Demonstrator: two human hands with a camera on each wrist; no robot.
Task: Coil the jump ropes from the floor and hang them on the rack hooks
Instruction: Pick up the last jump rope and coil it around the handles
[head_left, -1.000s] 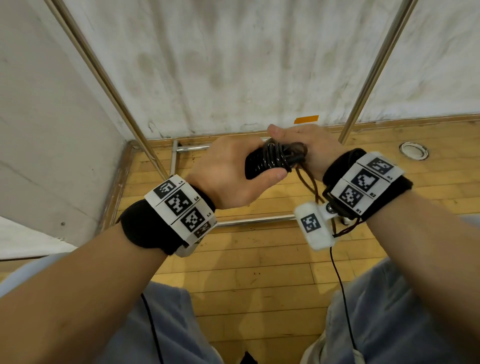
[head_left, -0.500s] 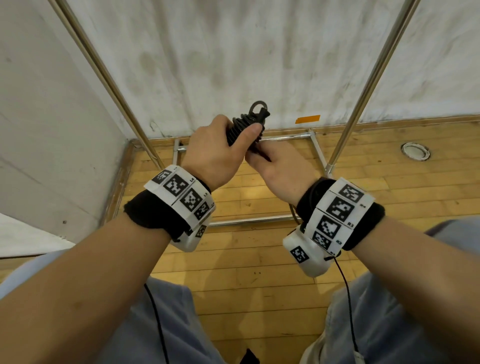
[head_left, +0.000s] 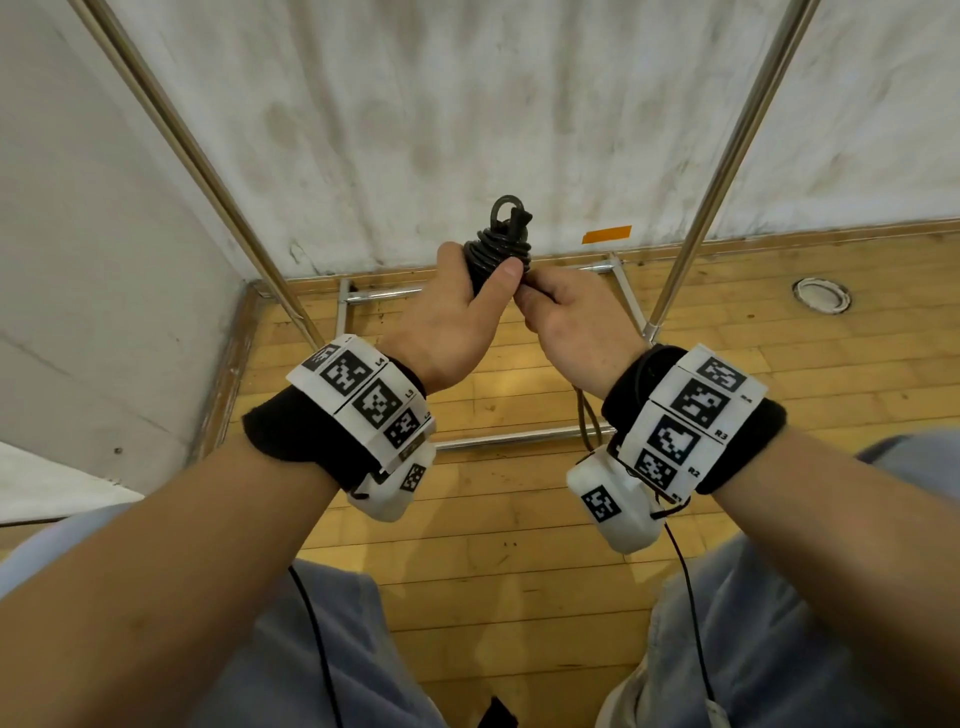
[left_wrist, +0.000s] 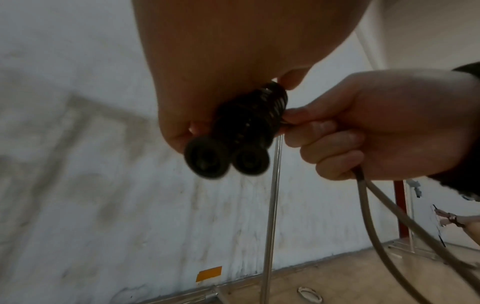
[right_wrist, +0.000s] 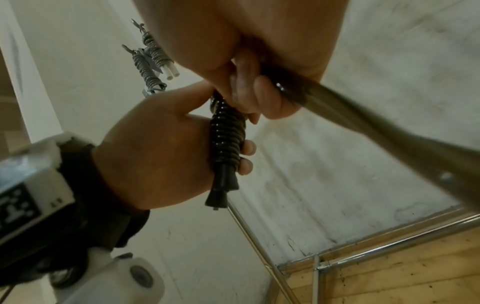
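While both wrists wear marker bands lettered L3 and R3, the left hand (head_left: 448, 317) clenches upright the black jump rope (head_left: 497, 248), cord wound round its paired handles; the right hand (head_left: 574, 320), just beside, pinches the loose cord below the coil, strands trailing down; behind stand the rack poles (head_left: 724, 156), other coiled ropes (right_wrist: 150, 59) hanging above.
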